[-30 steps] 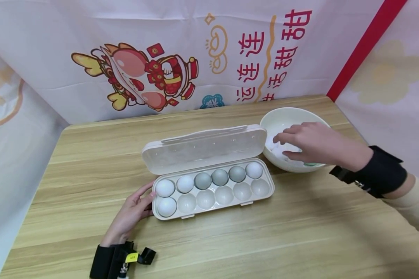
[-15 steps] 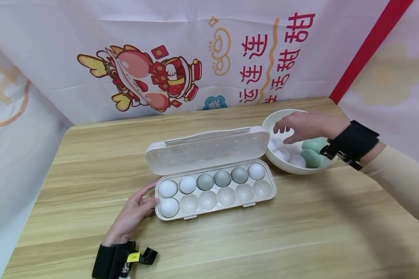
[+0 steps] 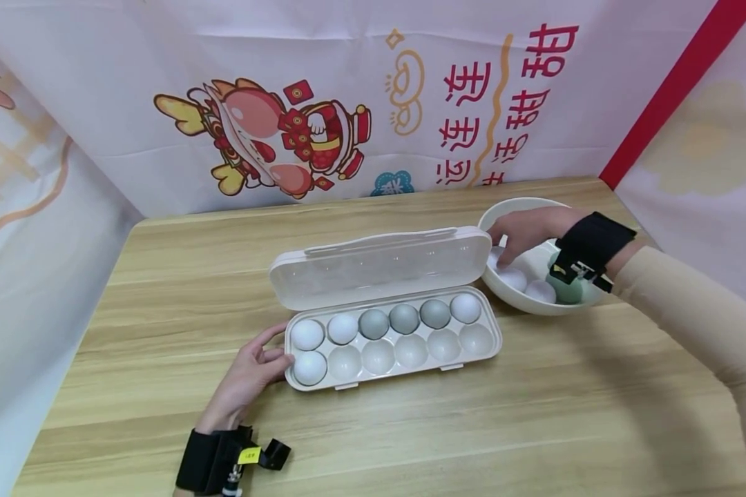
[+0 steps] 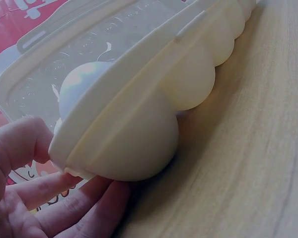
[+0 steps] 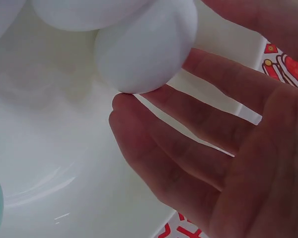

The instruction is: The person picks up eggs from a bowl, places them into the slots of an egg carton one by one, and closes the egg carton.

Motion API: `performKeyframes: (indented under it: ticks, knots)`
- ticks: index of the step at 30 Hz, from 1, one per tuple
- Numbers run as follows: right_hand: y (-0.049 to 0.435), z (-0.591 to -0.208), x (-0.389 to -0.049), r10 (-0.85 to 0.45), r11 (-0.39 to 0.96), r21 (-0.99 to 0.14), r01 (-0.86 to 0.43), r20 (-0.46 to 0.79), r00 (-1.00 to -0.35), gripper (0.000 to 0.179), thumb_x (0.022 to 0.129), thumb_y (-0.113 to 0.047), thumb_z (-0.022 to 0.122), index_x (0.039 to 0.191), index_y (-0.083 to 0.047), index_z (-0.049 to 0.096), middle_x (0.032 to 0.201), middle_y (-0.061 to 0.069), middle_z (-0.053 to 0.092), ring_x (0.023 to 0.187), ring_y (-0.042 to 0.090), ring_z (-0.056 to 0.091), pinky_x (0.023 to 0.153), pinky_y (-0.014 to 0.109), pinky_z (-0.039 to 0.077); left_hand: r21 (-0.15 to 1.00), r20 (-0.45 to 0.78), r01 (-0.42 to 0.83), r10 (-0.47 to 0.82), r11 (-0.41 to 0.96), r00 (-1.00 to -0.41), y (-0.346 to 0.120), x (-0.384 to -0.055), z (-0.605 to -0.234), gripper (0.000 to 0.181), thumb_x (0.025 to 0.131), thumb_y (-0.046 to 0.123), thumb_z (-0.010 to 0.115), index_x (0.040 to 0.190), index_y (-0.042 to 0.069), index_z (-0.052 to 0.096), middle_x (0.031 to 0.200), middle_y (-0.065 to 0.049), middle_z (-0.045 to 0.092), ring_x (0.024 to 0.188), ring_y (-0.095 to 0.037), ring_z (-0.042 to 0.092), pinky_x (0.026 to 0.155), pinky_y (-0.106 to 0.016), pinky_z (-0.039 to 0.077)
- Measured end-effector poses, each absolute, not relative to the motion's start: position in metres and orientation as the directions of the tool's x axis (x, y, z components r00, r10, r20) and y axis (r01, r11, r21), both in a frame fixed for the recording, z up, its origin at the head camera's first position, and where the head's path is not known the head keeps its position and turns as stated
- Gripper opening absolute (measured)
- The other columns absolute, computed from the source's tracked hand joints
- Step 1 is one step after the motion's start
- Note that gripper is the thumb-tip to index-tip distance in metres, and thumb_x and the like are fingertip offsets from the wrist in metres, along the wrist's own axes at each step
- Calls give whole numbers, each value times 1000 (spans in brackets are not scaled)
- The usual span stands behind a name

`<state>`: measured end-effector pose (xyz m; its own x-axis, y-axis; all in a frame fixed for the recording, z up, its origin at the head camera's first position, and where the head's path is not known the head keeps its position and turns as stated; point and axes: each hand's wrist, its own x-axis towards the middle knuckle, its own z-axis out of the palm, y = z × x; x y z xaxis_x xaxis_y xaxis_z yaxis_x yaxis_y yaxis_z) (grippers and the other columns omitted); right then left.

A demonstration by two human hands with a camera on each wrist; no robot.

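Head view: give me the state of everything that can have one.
Egg box: open, seven hollows filled, five empty
Lid: swung open
Bowl: upright, holding white eggs and at least one green egg
Left hand: gripping the egg box's left end
Right hand: in the bowl, fingers touching one white egg

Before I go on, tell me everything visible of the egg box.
The egg box is off-white, apparently plastic, with two rows of six cups. Its translucent-looking lid stands open. It sits angled on the wooden table. Eggs fill the back row and the front row's leftmost cup; five cups show none. The left hand grips its left end.
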<state>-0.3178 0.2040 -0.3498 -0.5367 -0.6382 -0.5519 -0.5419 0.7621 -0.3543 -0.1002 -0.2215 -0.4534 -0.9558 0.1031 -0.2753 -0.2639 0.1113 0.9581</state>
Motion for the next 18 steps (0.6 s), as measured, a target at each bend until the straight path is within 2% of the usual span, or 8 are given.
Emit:
performKeyframes:
  ticks: [3, 8, 10, 13, 16, 18]
  knots:
    - [201, -353, -319, -636, 762, -342, -550, -554, -537, 39, 76, -22, 71, 107, -1, 60, 107, 16, 62, 96, 27, 55, 87, 48, 48, 956, -278, -265, 94, 127, -956, -221, -100, -452, 61, 85, 0, 59, 139, 3, 33, 100, -13, 69, 83, -11, 64, 69, -22, 54]
    - [196, -356, -319, -578, 814, -385, -435, -608, -544, 36, 75, -13, 70, 105, 1, 57, 105, 17, 57, 94, 26, 56, 76, 40, 56, 955, -277, -263, 90, 140, -957, -221, -100, -452, 60, 85, -1, 58, 139, 4, 33, 108, -21, 66, 84, -10, 63, 70, -22, 54]
    - [194, -356, -319, -563, 825, -392, -406, -618, -549, 38, 75, -11, 70, 108, 2, 56, 107, 18, 56, 96, 27, 55, 77, 40, 56, 954, -278, -264, 87, 144, -957, -221, -100, -452, 60, 85, -1, 59, 139, 5, 34, 108, -22, 65, 85, -10, 63, 70, -22, 54]
    - [193, -357, -319, -567, 822, -374, -430, -611, -552, 36, 74, -12, 71, 105, 1, 57, 106, 18, 57, 91, 26, 57, 75, 38, 56, 951, -284, -269, 85, 151, -955, -221, -100, -452, 60, 85, 0, 59, 139, 6, 34, 109, -23, 65, 84, -11, 63, 68, -23, 54]
    - [196, -356, -319, -584, 808, -350, -474, -590, -558, 35, 75, -15, 71, 104, -1, 58, 104, 16, 59, 87, 23, 58, 74, 38, 55, 949, -289, -274, 84, 154, -953, -221, -101, -452, 61, 84, 1, 60, 139, 6, 34, 106, -19, 67, 81, -11, 63, 66, -23, 53]
    - [198, -356, -319, -598, 796, -334, -506, -566, -568, 36, 76, -18, 72, 106, -3, 59, 104, 15, 60, 88, 24, 56, 78, 41, 53, 949, -293, -277, 89, 153, -952, -222, -101, -452, 62, 84, 1, 61, 139, 6, 34, 102, -15, 69, 80, -11, 63, 65, -24, 52]
